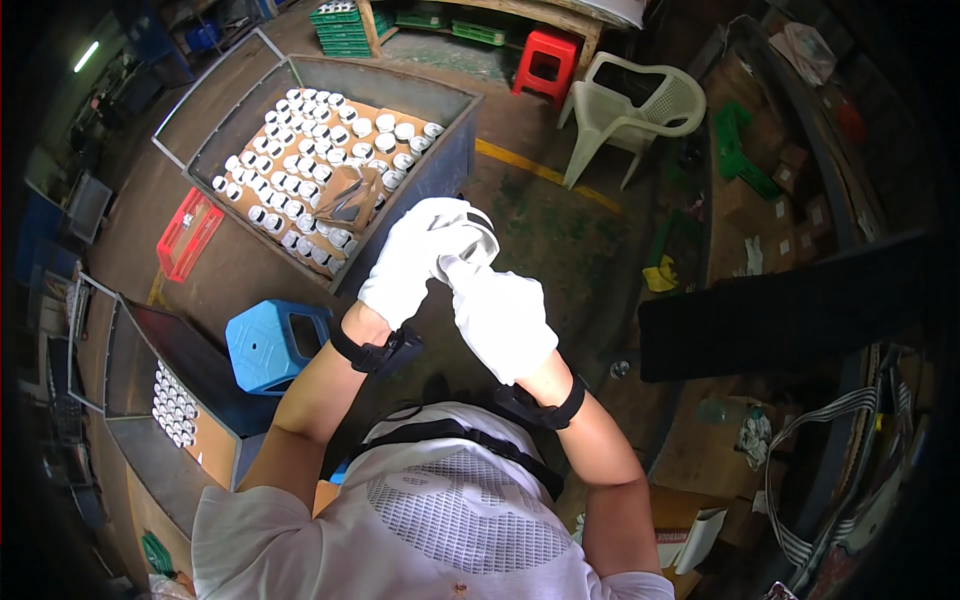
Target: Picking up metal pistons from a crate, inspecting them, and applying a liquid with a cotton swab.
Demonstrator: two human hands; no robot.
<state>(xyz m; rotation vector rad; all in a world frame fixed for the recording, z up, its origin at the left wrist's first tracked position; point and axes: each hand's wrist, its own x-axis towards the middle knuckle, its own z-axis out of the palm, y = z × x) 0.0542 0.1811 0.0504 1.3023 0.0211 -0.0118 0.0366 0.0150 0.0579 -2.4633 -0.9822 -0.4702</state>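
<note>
In front of my body, both hands wear white gloves and meet close together. My left hand (415,255) is wrapped round a white round part (483,232) with a dark band near its upper edge. Against the lower side of that part my right hand (505,325) presses with its fingers closed. The gloves and the part are much the same white, so its outline is partly lost and its lower portion is hidden.
A large metal bin (380,75) at upper left holds many white round parts on cardboard. A blue stool (265,345), a red crate (188,235), a smaller bin (140,435), a pale plastic chair (610,125) and a red stool (545,62) stand around. Cluttered shelving (760,270) runs along the right.
</note>
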